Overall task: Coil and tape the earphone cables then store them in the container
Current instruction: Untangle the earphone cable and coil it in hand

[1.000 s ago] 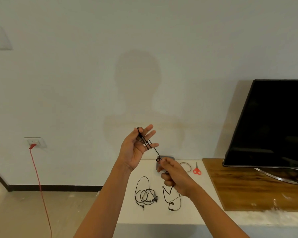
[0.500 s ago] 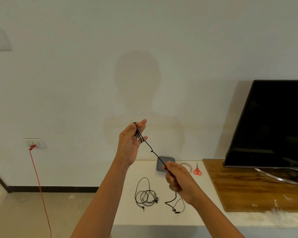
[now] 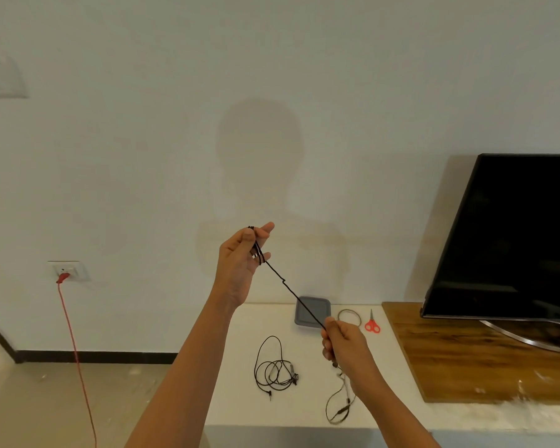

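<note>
Head view: grey container [image 3: 313, 310], contents unclear.

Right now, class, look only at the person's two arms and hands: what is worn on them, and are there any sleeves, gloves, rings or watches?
Nothing is worn. Both forearms are bare right to the bottom edge of the picture, with no sleeve showing. The left hand and the right hand have no gloves, and no ring, watch or band is visible on either wrist.

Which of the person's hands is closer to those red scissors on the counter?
The right hand. It pinches the stretched black cable just left of the red scissors. The left hand is raised higher and farther left, with cable looped around its fingers.
</note>
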`<state>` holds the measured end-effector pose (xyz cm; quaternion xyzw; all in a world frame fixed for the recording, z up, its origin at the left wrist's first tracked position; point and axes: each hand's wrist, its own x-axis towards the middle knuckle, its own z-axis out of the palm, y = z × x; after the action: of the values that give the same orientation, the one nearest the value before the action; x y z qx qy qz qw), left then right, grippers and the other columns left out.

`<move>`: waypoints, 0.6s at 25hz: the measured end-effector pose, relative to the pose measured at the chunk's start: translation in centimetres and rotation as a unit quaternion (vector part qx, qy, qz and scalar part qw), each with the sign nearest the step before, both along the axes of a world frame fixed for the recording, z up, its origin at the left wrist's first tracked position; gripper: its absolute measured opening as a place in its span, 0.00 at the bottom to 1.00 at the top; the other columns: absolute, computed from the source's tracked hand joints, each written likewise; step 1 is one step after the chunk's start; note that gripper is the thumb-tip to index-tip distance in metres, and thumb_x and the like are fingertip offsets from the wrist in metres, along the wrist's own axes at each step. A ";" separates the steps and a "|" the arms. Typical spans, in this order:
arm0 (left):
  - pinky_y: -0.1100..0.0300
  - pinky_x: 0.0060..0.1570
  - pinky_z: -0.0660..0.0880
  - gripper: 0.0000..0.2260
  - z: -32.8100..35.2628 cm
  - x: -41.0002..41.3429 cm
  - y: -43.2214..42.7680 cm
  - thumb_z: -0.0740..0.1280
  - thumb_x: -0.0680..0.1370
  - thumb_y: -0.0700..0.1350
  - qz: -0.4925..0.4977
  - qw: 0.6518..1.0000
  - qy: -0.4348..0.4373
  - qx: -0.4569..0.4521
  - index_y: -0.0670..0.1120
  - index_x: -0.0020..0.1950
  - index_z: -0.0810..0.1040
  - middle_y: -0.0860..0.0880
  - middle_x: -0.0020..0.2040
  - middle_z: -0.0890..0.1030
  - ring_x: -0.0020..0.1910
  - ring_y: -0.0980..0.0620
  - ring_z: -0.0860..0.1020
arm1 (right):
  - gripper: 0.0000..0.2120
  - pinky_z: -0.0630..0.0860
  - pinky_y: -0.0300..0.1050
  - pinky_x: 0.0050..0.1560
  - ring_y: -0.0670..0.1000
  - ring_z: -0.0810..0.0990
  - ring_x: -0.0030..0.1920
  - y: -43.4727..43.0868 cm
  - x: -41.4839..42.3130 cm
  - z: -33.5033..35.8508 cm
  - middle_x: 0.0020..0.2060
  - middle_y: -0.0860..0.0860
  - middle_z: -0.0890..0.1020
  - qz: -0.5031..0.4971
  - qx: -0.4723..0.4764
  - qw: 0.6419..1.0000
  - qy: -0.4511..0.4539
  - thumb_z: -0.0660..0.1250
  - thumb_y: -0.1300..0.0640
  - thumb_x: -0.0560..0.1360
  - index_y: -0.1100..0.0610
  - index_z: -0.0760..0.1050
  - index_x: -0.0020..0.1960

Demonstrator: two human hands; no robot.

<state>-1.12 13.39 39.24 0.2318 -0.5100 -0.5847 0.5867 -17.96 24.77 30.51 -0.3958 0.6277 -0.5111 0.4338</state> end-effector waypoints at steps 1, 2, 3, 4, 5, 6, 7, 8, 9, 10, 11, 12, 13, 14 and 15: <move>0.48 0.52 0.70 0.16 -0.1 0.1 -0.1 0.59 0.80 0.43 0.005 1.000 -0.009 -0.004 0.51 0.37 0.81 0.51 0.52 0.84 0.59 0.50 0.78 | 0.18 0.67 0.33 0.26 0.47 0.68 0.26 0.2 0.0 -0.1 0.26 0.50 0.71 -0.001 0.020 0.999 -0.032 0.56 0.53 0.81 0.60 0.72 0.36; 0.48 0.52 0.69 0.16 -0.2 0.2 -0.2 0.59 0.80 0.43 0.011 0.999 -0.031 -0.014 0.50 0.38 0.81 0.51 0.52 0.84 0.59 0.51 0.78 | 0.18 0.66 0.33 0.25 0.46 0.67 0.26 0.4 0.0 -0.2 0.26 0.51 0.70 -0.002 0.031 0.998 -0.048 0.55 0.52 0.81 0.60 0.72 0.37; 0.48 0.52 0.69 0.15 -0.5 0.2 -0.2 0.59 0.81 0.43 0.023 0.997 -0.068 -0.033 0.49 0.39 0.81 0.51 0.53 0.84 0.58 0.52 0.78 | 0.18 0.66 0.33 0.24 0.46 0.66 0.26 0.5 0.0 -0.2 0.26 0.51 0.70 -0.002 0.032 0.998 -0.054 0.55 0.52 0.81 0.60 0.71 0.37; 0.50 0.55 0.69 0.14 -0.8 0.2 -0.3 0.59 0.81 0.44 0.039 0.991 -0.118 -0.058 0.49 0.40 0.81 0.51 0.54 0.84 0.57 0.53 0.78 | 0.18 0.65 0.33 0.24 0.46 0.66 0.25 0.7 0.1 0.0 0.26 0.51 0.69 -0.001 0.023 0.998 -0.056 0.55 0.52 0.81 0.60 0.71 0.37; 0.53 0.59 0.69 0.13 -1.3 0.1 -0.3 0.59 0.81 0.44 0.055 0.980 -0.175 -0.082 0.48 0.42 0.82 0.51 0.54 0.83 0.58 0.56 0.78 | 0.18 0.64 0.34 0.25 0.46 0.65 0.26 0.8 0.1 0.3 0.27 0.52 0.69 -0.003 0.009 0.998 -0.055 0.55 0.52 0.81 0.60 0.71 0.37; 0.57 0.63 0.68 0.13 -1.8 0.1 -0.4 0.60 0.81 0.44 0.066 0.966 -0.230 -0.100 0.48 0.43 0.82 0.51 0.54 0.83 0.60 0.58 0.77 | 0.17 0.63 0.34 0.25 0.45 0.64 0.26 1.0 0.1 0.8 0.27 0.52 0.69 -0.003 -0.012 0.999 -0.046 0.55 0.52 0.81 0.60 0.71 0.37; 0.62 0.65 0.67 0.12 -2.3 0.1 -0.4 0.60 0.81 0.45 0.068 0.951 -0.279 -0.114 0.48 0.44 0.83 0.51 0.54 0.83 0.63 0.59 0.75 | 0.17 0.62 0.34 0.26 0.45 0.64 0.27 1.2 0.1 1.6 0.27 0.51 0.69 -0.002 -0.036 0.999 -0.029 0.56 0.52 0.81 0.60 0.71 0.37; 0.66 0.65 0.66 0.12 -2.7 0.1 -0.4 0.60 0.81 0.45 0.059 0.937 -0.321 -0.123 0.48 0.45 0.83 0.51 0.54 0.83 0.65 0.61 0.72 | 0.18 0.61 0.35 0.27 0.46 0.63 0.27 1.5 -0.1 2.6 0.27 0.51 0.68 0.002 -0.065 0.998 -0.006 0.57 0.52 0.80 0.61 0.71 0.36; 0.67 0.64 0.65 0.12 -3.1 0.2 -0.4 0.61 0.80 0.45 0.042 0.925 -0.355 -0.130 0.47 0.46 0.83 0.51 0.54 0.83 0.66 0.62 0.70 | 0.18 0.60 0.36 0.28 0.47 0.63 0.28 1.7 -0.3 3.8 0.27 0.52 0.68 0.012 -0.099 0.995 0.022 0.58 0.52 0.79 0.62 0.71 0.36; 0.67 0.63 0.66 0.11 -3.4 0.2 -0.3 0.61 0.80 0.45 0.022 0.914 -0.382 -0.134 0.47 0.47 0.84 0.50 0.54 0.83 0.65 0.63 0.70 | 0.17 0.60 0.38 0.29 0.48 0.63 0.29 1.9 -0.6 5.1 0.28 0.52 0.67 0.027 -0.136 0.989 0.047 0.60 0.53 0.78 0.64 0.71 0.36; 0.66 0.61 0.67 0.11 -3.8 0.2 -0.2 0.62 0.80 0.45 0.004 0.907 -0.400 -0.134 0.46 0.47 0.84 0.50 0.53 0.83 0.62 0.65 0.72 | 0.15 0.61 0.38 0.30 0.48 0.63 0.29 2.0 -1.0 6.5 0.28 0.53 0.67 0.044 -0.171 0.982 0.070 0.62 0.55 0.77 0.65 0.72 0.37; 0.64 0.58 0.69 0.11 -4.0 0.2 0.0 0.62 0.80 0.45 -0.014 0.903 -0.410 -0.127 0.46 0.48 0.84 0.50 0.51 0.84 0.58 0.65 0.75 | 0.13 0.62 0.37 0.31 0.47 0.64 0.30 2.0 -1.4 8.0 0.28 0.53 0.68 0.059 -0.200 0.974 0.092 0.63 0.56 0.77 0.64 0.73 0.38; 0.62 0.55 0.71 0.11 -4.3 0.1 0.3 0.62 0.80 0.45 -0.034 0.902 -0.416 -0.115 0.47 0.47 0.85 0.50 0.50 0.85 0.53 0.62 0.78 | 0.11 0.63 0.36 0.31 0.46 0.65 0.30 1.7 -1.8 9.4 0.28 0.52 0.69 0.066 -0.221 0.966 0.116 0.64 0.57 0.77 0.62 0.74 0.38; 0.58 0.52 0.72 0.12 -4.5 0.0 0.8 0.61 0.80 0.47 -0.058 0.902 -0.416 -0.097 0.48 0.47 0.85 0.48 0.49 0.85 0.49 0.56 0.80 | 0.09 0.64 0.36 0.31 0.46 0.66 0.30 1.1 -2.2 10.7 0.29 0.52 0.70 0.060 -0.238 0.959 0.141 0.64 0.57 0.77 0.59 0.75 0.39; 0.53 0.48 0.72 0.13 -4.6 -0.2 1.3 0.61 0.80 0.49 -0.087 0.908 -0.404 -0.074 0.49 0.46 0.85 0.45 0.49 0.84 0.46 0.50 0.79 | 0.08 0.64 0.37 0.32 0.47 0.66 0.30 0.2 -2.5 11.8 0.29 0.51 0.72 0.046 -0.252 0.953 0.163 0.64 0.57 0.77 0.56 0.75 0.39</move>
<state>-1.27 14.73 34.61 0.3586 -0.7634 -0.4502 0.2931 -20.46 24.98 42.30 -0.5982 0.5217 -0.5610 0.2350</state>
